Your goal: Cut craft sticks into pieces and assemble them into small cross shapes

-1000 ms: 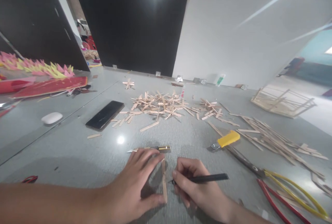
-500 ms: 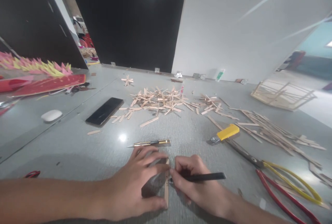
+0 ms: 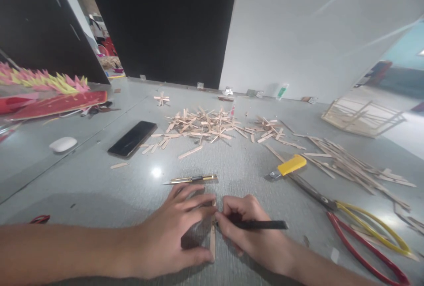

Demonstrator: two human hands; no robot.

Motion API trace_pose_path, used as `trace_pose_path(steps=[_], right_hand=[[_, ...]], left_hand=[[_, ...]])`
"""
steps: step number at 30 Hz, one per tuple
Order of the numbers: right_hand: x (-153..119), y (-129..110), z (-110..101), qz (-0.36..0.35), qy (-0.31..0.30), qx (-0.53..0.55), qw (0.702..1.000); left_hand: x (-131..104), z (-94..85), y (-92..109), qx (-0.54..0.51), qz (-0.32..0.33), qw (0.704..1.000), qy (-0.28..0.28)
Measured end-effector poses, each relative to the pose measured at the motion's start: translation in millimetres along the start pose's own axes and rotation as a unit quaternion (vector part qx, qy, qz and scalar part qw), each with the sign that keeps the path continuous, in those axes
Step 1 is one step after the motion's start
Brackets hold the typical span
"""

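Note:
A narrow wooden craft stick [image 3: 213, 244] lies lengthwise on the grey tabletop, with small dark marks near its middle. My left hand [image 3: 165, 233] steadies it, the thumb tip near its lower end and the other fingertips along its upper part. In a closed pinch, my right hand [image 3: 253, 231] holds a slim black pen [image 3: 265, 224], its point down by the stick's right edge; the fingers partly cover the tip. Just beyond my left fingers rests a gold-and-black craft knife [image 3: 192, 179].
Loose wooden sticks [image 3: 198, 125] are heaped farther back, with longer strips [image 3: 344, 162] at right. A yellow utility knife [image 3: 291, 165] and large red-and-yellow-handled shears [image 3: 327, 202] lie right. A phone [image 3: 132, 139] and white case [image 3: 63, 144] sit left. Upright panels [image 3: 162, 25] stand behind.
The view has shifted very slightly. Both hands keep nearly the same places on the stick and the pen, with only small finger movement.

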State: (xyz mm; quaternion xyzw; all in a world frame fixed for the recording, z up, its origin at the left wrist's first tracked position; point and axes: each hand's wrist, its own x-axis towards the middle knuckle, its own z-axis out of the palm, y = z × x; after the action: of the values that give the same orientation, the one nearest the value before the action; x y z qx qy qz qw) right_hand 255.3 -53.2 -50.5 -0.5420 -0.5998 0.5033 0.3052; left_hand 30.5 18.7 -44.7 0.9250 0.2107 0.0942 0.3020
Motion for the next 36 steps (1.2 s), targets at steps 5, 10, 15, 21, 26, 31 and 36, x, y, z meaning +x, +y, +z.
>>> trace_pose_path(steps=[5,10,15,21,26,31,36], right_hand=[[0.0,-3.8,1.1,-0.002,0.000,-0.007,1.000],[-0.9,-3.5,1.9,-0.008,0.002,-0.013,1.000],[-0.3,0.0,0.2,-0.017,-0.003,-0.023,1.000],[1.0,-5.4,-1.1,-0.054,0.002,-0.050,0.997],[0.9,-6.0,-1.8,-0.062,0.007,-0.060,0.996],[1.5,-7.1,-1.7,-0.069,0.002,-0.066,0.995],[1.6,-6.9,-2.4,-0.070,0.013,-0.079,0.994]], left_hand=[[1.0,-0.4,0.8,-0.006,-0.011,1.000,-0.005],[-1.0,1.4,-1.4,-0.023,-0.006,1.000,0.001],[-1.9,2.2,-1.7,-0.016,-0.021,0.999,-0.018],[-2.2,2.1,-1.6,-0.033,-0.013,0.999,-0.006],[-1.0,0.9,-0.6,-0.035,-0.017,0.999,-0.011],[-0.6,0.3,-0.4,-0.033,-0.015,0.999,-0.013],[-1.3,2.2,-3.4,-0.046,-0.006,0.999,-0.008]])
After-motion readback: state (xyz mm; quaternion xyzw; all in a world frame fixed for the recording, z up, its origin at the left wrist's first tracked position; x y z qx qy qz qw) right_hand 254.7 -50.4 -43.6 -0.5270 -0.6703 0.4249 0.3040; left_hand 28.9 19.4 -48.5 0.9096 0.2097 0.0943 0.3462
